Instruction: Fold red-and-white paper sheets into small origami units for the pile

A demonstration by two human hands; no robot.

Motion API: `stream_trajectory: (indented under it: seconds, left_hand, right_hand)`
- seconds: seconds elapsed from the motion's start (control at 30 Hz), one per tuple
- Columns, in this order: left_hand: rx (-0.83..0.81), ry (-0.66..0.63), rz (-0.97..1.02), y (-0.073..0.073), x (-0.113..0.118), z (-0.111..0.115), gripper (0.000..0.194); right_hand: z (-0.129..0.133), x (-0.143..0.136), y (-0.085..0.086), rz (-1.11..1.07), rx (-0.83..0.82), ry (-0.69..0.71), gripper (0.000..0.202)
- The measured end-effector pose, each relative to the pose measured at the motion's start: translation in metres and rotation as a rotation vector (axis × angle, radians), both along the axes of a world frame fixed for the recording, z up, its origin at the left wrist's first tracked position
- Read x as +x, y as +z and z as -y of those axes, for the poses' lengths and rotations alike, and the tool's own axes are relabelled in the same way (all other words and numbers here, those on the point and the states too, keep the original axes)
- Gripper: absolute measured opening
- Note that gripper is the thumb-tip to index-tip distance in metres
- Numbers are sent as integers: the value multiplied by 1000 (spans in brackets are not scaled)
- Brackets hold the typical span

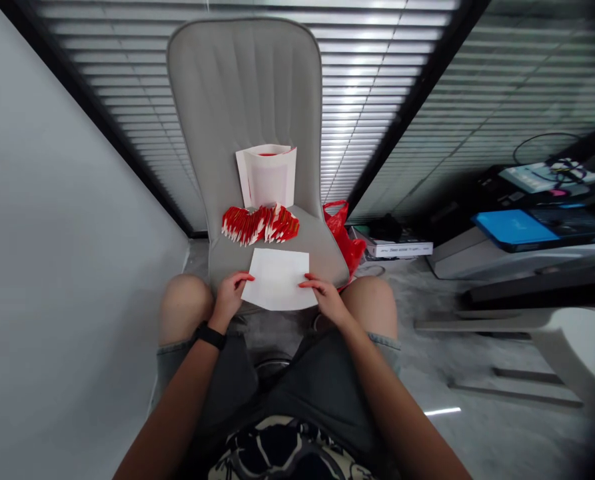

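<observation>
A blank white sheet of paper point(278, 280) is spread between my hands above the front of the grey chair seat. My left hand point(231, 293) pinches its left edge, with the thumb and fingers closed on it. On the opposite edge, my right hand point(327, 298) grips the sheet in the same way. Just beyond the paper, a fanned row of small red and white packets point(260, 224) lies on the seat. Behind them a white paper pouch point(271, 177) leans on the backrest, its top gaping and something red showing inside.
The grey chair point(244, 87) faces me, between my knees. A red plastic bag point(350, 243) hangs or rests at its right side, near a flat box point(400, 249) on the floor. Farther right are a blue-topped item point(514, 228) and a white stool point(582, 347). A wall point(67, 267) stands close at left.
</observation>
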State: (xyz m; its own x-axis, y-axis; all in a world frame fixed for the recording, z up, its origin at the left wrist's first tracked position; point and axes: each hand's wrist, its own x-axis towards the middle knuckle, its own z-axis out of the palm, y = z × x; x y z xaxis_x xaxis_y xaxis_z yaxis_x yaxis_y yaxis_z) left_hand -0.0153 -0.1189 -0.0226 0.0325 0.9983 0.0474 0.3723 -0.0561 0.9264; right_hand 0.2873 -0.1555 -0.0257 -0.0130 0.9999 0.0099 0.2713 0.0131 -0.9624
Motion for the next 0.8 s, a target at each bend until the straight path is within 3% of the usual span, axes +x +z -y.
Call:
stream_trajectory:
  seconds: [0.17,0.37,0.47,0.57,0.7,0.8]
  left_hand:
    - [-200,77,149,-1,7,5,34]
    - [-286,125,294,-1,15,2,54]
    - [-357,99,324,1,16,2,62]
    - [-414,25,354,5,18,5,63]
    - [-368,-13,341,9,19,8,60]
    - [-280,-6,309,16,16,4,55]
  right_hand:
    - [9,-14,-11,-205,-84,-327,36]
    - [12,-25,1,-379,-235,-540,50]
    - [14,-25,7,-422,-321,-542,56]
    - [16,-26,10,-419,-397,-455,60]
    - [15,-26,14,-404,-332,-371,65]
    - [8,-22,18,-381,-281,-336,53]
